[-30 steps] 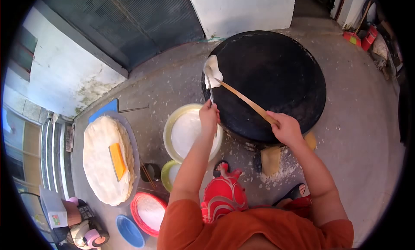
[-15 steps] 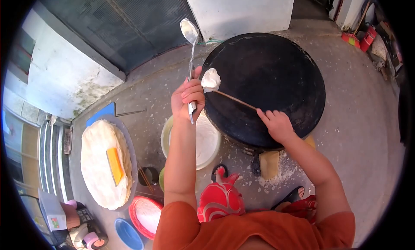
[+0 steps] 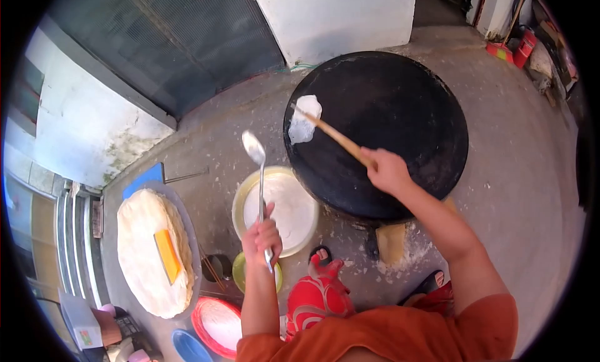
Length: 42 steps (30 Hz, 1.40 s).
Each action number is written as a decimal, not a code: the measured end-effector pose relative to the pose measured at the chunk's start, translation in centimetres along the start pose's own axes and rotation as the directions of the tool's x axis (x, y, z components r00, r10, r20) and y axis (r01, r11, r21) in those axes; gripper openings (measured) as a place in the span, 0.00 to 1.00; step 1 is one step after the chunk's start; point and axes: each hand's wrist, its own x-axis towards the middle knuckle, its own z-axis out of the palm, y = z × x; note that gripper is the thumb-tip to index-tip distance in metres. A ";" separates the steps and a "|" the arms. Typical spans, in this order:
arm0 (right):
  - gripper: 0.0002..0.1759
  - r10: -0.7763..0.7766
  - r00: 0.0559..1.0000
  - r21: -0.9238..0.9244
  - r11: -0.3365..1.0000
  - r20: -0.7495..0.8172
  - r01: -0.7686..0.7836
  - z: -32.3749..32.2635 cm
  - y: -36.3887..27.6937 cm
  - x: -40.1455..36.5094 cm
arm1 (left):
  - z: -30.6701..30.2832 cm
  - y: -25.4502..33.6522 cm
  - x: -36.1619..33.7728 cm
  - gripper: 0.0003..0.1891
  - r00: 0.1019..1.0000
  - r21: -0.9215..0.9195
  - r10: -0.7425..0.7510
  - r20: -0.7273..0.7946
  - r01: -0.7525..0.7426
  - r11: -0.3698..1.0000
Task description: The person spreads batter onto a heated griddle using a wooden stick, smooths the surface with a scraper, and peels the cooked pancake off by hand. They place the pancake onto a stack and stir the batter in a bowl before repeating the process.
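My left hand point(image 3: 261, 240) is closed round the handle of a long metal ladle point(image 3: 261, 181). The ladle's bowl, smeared with white batter, points away from me, above the rim of a wide basin point(image 3: 237, 202) of pale batter. In my right hand point(image 3: 389, 169) is a wooden batter spreader point(image 3: 340, 140), held by its near end. Its far end lies over a white patch of batter point(image 3: 302, 132) at the left side of the round black griddle point(image 3: 394, 112). The spreader partly covers this patch.
A stack of thin flatbreads point(image 3: 147, 262) with a yellow scraper point(image 3: 167, 256) on it stands at left. Below are a red basin point(image 3: 200, 318), a blue basin point(image 3: 187, 346) and a green bowl point(image 3: 275, 284). White flakes litter the floor near my sandals.
My left hand has drawn the ladle back from the griddle's edge toward me, over the basin. The batter lump is now a flatter, longer patch, and the spreader has swung over it.
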 end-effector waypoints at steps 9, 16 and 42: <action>0.21 0.209 0.976 0.171 0.966 -0.065 -0.196 0.8 0.9 1.9 | -8.2 -0.2 -5.1 0.18 0.946 -0.196 0.049 -0.319 -0.117 0.974; 0.22 0.042 0.990 -0.240 0.968 -0.135 -0.074 0.7 3.7 3.3 | -8.9 -0.5 -4.5 0.18 0.938 -0.210 0.086 -0.335 -0.163 0.964; 0.23 0.260 0.965 -0.080 0.963 0.010 -0.259 0.8 -0.4 5.4 | -10.1 0.7 -3.8 0.16 0.909 -0.203 0.009 -0.416 -0.102 0.974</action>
